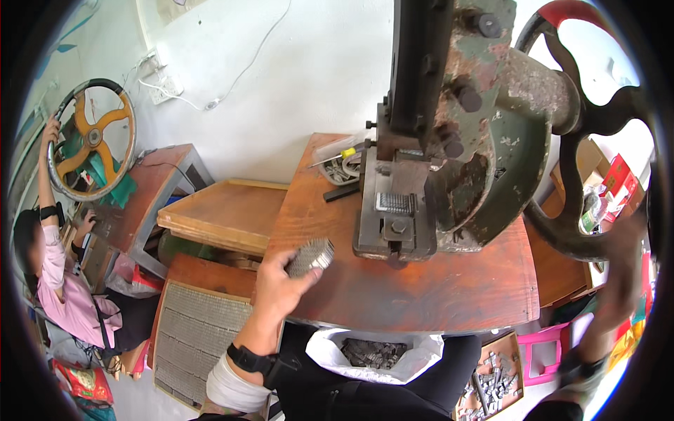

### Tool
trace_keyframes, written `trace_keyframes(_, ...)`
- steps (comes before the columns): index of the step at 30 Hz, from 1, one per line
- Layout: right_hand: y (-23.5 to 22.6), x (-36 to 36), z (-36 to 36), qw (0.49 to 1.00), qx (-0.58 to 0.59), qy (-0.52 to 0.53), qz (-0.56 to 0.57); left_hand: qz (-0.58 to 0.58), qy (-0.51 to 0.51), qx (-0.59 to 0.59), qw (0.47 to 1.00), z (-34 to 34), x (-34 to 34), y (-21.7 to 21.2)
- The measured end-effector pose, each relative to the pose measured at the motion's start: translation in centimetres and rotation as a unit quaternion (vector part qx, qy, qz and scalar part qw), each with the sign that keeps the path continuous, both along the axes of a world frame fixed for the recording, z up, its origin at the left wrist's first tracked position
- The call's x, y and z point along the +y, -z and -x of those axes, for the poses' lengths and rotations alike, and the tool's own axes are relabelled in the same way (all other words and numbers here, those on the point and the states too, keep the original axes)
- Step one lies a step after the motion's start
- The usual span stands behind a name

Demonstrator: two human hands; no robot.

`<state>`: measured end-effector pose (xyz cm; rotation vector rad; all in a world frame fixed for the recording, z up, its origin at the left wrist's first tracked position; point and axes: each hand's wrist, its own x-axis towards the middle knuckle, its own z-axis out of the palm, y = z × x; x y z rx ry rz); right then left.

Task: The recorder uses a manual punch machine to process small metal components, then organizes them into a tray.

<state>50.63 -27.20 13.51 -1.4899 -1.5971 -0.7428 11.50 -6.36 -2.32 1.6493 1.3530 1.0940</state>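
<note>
My left hand (279, 281) holds a stack of small grey metal pieces (310, 256) above the front left part of the reddish wooden bench (421, 295). Just to its right stands a heavy hand press (449, 140) with a ribbed metal die (397, 203) at its base. My right hand (621, 277) is blurred at the right, up against the rim of the press's big dark flywheel (583, 140); whether it grips the rim I cannot tell. In my lap lies a white bag with grey metal parts (375, 353).
A metal mesh tray (200, 340) lies low on the left beside a wooden board (228, 210). A person in pink (67, 281) at the far left holds an orange-spoked wheel (91, 137). A tray of parts (488, 382) and a pink stool (544, 351) sit at lower right.
</note>
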Motion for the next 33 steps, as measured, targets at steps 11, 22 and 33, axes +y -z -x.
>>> trace_keyframes(11, 17.1, 7.4, 15.2, 0.934, -0.005, -0.139, 0.327, -0.244, 0.138, 0.171, 0.945, -5.6, -3.9, 3.4)
trace_keyframes(22, 17.2, 8.0, 15.0, 0.942, -0.036, -0.043, 0.331, -0.216, 0.155, 0.136, 0.954, -5.1, -3.9, 3.4)
trace_keyframes(33, 16.7, 12.0, 18.5, 0.927, -0.089, -0.158, 0.329, -0.149, 0.122, 0.117, 0.974, -5.1, -4.2, 2.9)
